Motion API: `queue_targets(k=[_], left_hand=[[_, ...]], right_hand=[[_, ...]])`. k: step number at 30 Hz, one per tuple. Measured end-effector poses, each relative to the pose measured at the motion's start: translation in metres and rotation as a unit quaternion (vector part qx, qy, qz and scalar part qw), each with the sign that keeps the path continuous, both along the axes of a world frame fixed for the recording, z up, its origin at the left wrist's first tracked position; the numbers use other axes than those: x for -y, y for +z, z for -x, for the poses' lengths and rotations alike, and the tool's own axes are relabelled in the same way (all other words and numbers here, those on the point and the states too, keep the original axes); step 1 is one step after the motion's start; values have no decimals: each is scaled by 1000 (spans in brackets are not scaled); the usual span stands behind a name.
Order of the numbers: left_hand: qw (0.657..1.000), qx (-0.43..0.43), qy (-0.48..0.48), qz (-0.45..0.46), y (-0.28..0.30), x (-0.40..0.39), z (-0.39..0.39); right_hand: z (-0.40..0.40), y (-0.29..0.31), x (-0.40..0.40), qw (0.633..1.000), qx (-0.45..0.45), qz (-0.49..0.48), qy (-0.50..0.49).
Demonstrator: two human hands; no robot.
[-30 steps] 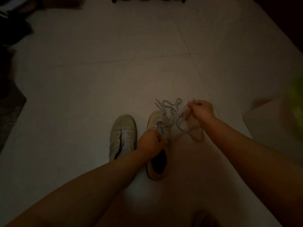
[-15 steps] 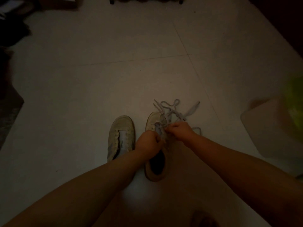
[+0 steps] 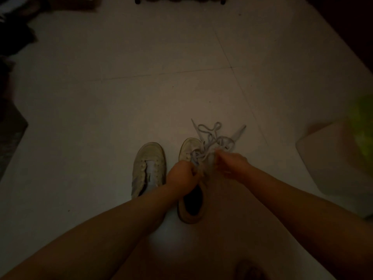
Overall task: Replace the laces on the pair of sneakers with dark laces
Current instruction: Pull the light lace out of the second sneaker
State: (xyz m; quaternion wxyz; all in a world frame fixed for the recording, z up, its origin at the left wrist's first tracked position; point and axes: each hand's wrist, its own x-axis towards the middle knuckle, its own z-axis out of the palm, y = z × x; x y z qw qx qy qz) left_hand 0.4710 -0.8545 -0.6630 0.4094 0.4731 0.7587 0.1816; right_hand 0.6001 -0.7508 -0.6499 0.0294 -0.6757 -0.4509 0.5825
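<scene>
Both hands, left hand (image 3: 182,175) and blurred right hand (image 3: 230,163), pinch the pale lace (image 3: 210,136) over the right sneaker (image 3: 191,199).

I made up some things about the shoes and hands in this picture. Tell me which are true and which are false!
1. Two sneakers sit side by side on the floor. True: the left sneaker and the right sneaker.
2. Both hands are on the left sneaker. False: the left hand and right hand work at the right sneaker.
3. A loose lace lies tangled past the right sneaker's toe. True.
4. The floor is covered in dark carpet. False: it is pale tile.
</scene>
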Motion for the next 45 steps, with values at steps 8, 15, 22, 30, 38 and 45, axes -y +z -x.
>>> queue_targets(k=[8, 15, 22, 30, 38, 45], left_hand=[[1000, -13, 7, 1, 0, 1, 0], [1000, -2, 3, -1, 1, 1, 0], [1000, -1, 6, -3, 0, 1, 0], [999, 17, 28, -35, -7, 3, 1], [987, -17, 133, -84, -7, 5, 12], [991, -44, 106, -63, -3, -1, 11]], right_hand=[[26, -12, 7, 986, 18, -92, 141], [11, -11, -27, 982, 66, -178, -25], [3, -5, -41, 957, 70, -269, -86], [-10, 4, -41, 946, 212, -135, 206], [28, 16, -16, 847, 173, -287, 413], [61, 8, -13, 622, 192, -432, 624]])
